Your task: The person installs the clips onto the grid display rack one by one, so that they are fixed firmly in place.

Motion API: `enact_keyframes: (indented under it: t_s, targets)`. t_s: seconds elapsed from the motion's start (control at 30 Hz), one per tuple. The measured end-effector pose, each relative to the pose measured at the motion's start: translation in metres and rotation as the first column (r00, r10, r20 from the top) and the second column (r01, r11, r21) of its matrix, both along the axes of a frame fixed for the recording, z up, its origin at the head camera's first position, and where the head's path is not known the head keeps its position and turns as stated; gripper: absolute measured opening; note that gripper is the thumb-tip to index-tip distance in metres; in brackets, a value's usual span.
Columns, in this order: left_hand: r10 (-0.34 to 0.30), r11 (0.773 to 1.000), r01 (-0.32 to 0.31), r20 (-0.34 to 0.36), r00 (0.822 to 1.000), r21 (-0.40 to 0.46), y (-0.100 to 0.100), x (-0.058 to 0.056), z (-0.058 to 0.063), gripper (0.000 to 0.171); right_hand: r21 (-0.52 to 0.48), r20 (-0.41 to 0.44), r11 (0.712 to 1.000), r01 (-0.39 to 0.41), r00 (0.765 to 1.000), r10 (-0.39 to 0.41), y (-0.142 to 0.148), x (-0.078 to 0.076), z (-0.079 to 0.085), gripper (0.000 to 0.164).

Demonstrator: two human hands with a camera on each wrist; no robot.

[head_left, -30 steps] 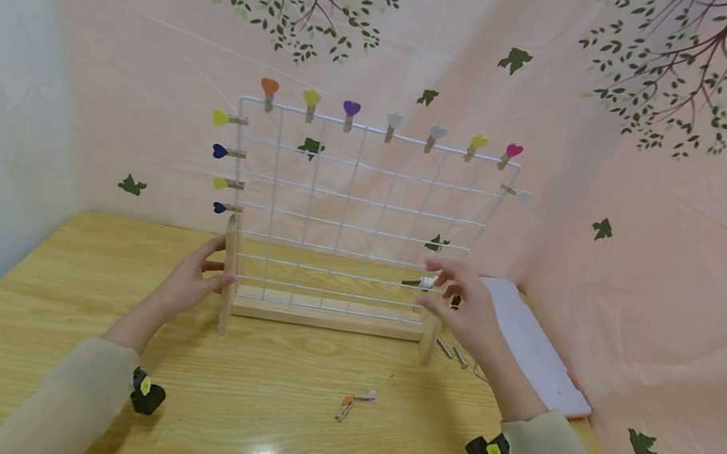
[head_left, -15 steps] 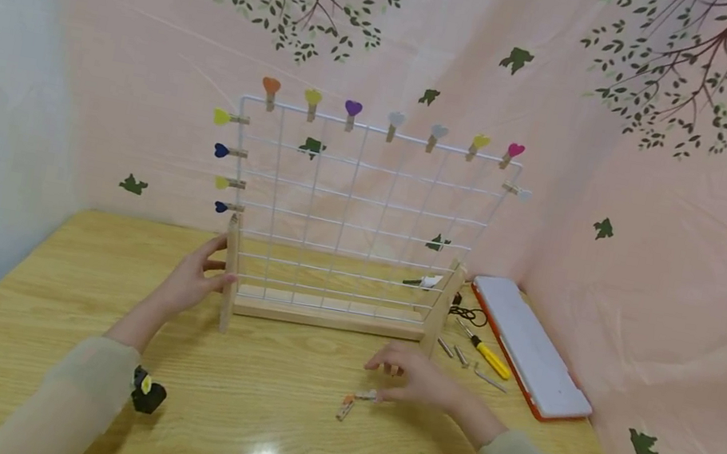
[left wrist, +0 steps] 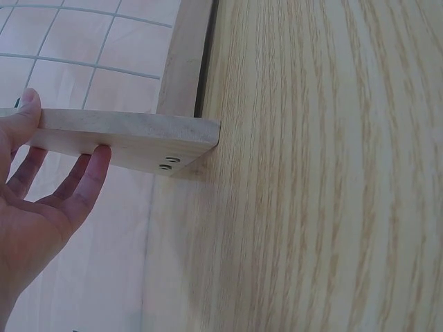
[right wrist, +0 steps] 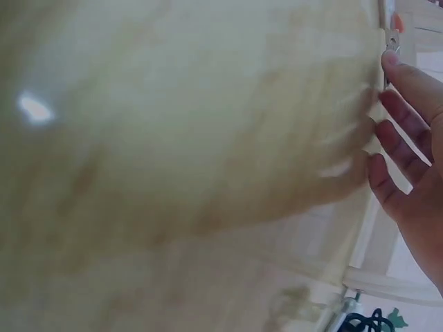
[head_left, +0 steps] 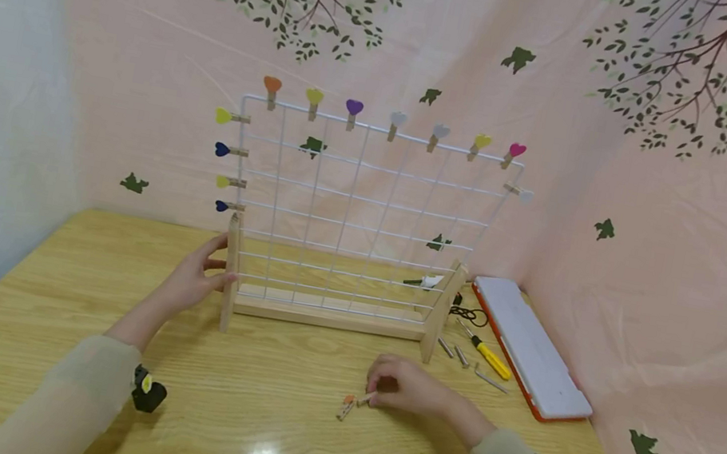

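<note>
My left hand point(head_left: 191, 282) grips the left upright of a wooden stand point(head_left: 229, 276), thumb on one face and fingers on the other, as the left wrist view shows on the wooden board point(left wrist: 131, 135). A white wire grid point(head_left: 350, 196) rises from this stand. Heart-topped clothespins, such as a purple one point(head_left: 353, 108) and a dark blue one point(head_left: 224, 150), are clipped along its top and sides. On the table, my right hand point(head_left: 408, 387) pinches a small clothespin point(head_left: 363, 401), whose heart is hidden by the fingers. Beside it lies an orange-heart clothespin point(head_left: 345, 408).
Right of the stand lie a yellow-handled screwdriver point(head_left: 492, 358), a hex key point(head_left: 491, 381), short metal rods point(head_left: 461, 355) and a black cord point(head_left: 470, 315). A white and red case point(head_left: 531, 354) lies along the right edge. Behind the grid is a white-tipped tool point(head_left: 428, 281).
My right hand has come down from the stand's right upright to the table and now pinches one of the two loose clothespins. My left hand stays on the left upright.
</note>
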State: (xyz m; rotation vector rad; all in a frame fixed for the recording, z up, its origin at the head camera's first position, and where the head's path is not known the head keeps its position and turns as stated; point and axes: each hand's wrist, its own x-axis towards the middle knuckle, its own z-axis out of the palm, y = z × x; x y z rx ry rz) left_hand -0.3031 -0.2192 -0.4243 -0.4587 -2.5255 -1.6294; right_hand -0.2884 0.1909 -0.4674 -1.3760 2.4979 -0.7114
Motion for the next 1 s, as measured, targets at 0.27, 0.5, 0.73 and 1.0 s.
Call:
enact_keyframes:
  t_s: [0.27,0.5,0.73,1.0]
  targets:
    - [-0.009,1.000,0.009,0.015,1.000,0.010,0.000,-0.001,0.000,0.070,-0.111,-0.061,0.984,0.139,0.987,-0.146,0.007,0.001,0.034,0.005]
    - [-0.005,1.000,0.005,0.018,1.000,0.020,0.000,0.001,0.001,0.071,-0.321,-0.203,0.919,0.230,0.931,-0.304,0.022,-0.003,0.089,0.007]
    - [-0.007,1.000,0.007,0.005,1.000,0.010,-0.001,0.000,-0.001,0.070,-0.471,-0.320,0.802,0.366,0.776,-0.543,0.044,-0.011,0.136,0.008]
    - [-0.013,1.000,0.013,-0.001,1.000,0.014,-0.002,-0.001,-0.003,0.070,-0.815,-0.102,0.371,0.444,0.520,-0.848,0.060,-0.029,0.169,0.023]
